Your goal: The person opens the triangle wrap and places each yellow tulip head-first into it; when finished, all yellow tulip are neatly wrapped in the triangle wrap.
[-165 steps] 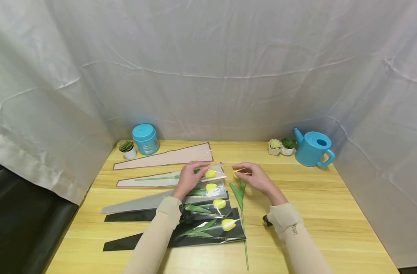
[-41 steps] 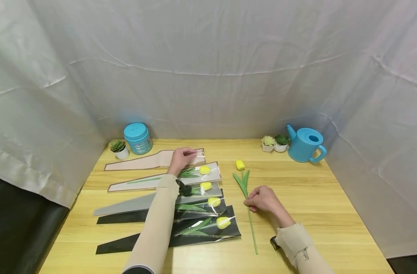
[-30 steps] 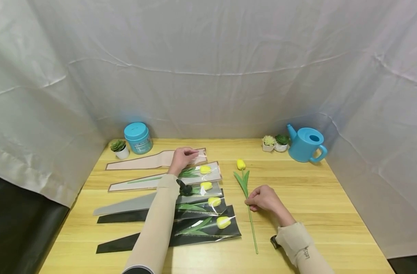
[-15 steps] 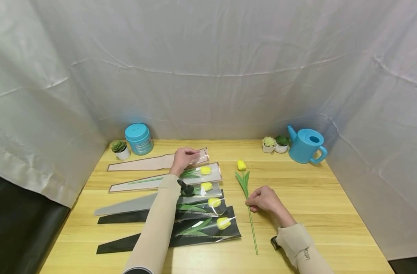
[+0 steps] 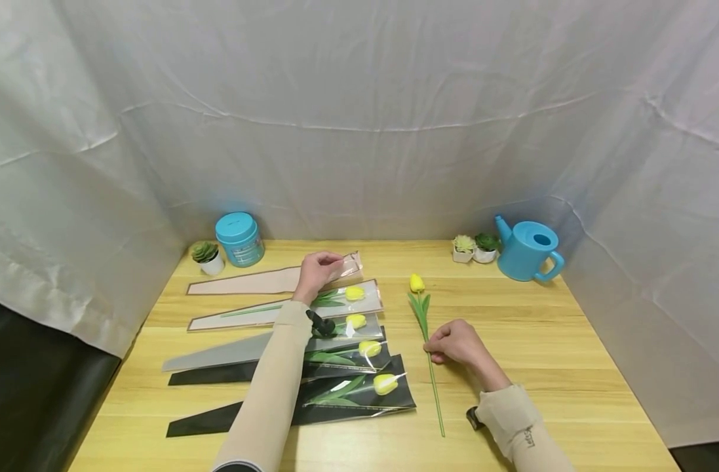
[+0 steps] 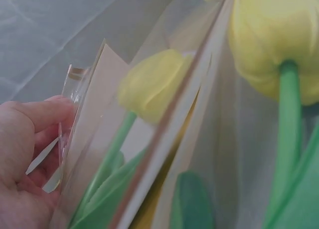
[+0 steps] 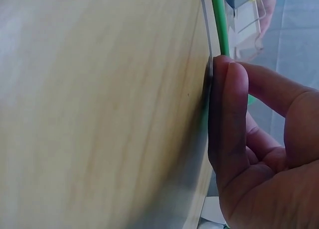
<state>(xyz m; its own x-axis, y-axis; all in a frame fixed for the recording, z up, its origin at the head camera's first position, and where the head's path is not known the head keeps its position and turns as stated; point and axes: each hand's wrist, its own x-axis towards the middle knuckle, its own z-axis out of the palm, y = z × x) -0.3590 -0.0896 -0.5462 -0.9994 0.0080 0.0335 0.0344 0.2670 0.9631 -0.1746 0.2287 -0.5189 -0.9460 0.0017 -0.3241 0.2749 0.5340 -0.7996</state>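
My left hand (image 5: pixel 319 275) pinches the clear film at the wide end of a pink flower sleeve (image 5: pixel 247 282); the left wrist view shows thumb and fingers on the film's edge (image 6: pixel 70 107). That wide end is tilted up a little. My right hand (image 5: pixel 458 342) pinches the green stem of a yellow tulip (image 5: pixel 417 283) about midway along it, and the tulip points away from me, right of the sleeves. Nearer me lie a white-backed sleeve (image 5: pixel 208 322), a grey one (image 5: pixel 217 352) and black ones (image 5: pixel 202 427), each with a yellow tulip inside. My left forearm covers parts of them.
At the back left stand a blue lidded jar (image 5: pixel 239 240) and a small potted succulent (image 5: pixel 208 257). Two small potted plants (image 5: pixel 474 249) and a blue watering can (image 5: pixel 527 251) are at the back right. Grey cloth (image 5: pixel 359 131) hangs behind the wooden table (image 5: pixel 542 347).
My left hand has gone from the white-backed sleeve to the pink one, whose wide end has lately risen slightly. My right hand has moved from the tulip's bloom down to its stem.
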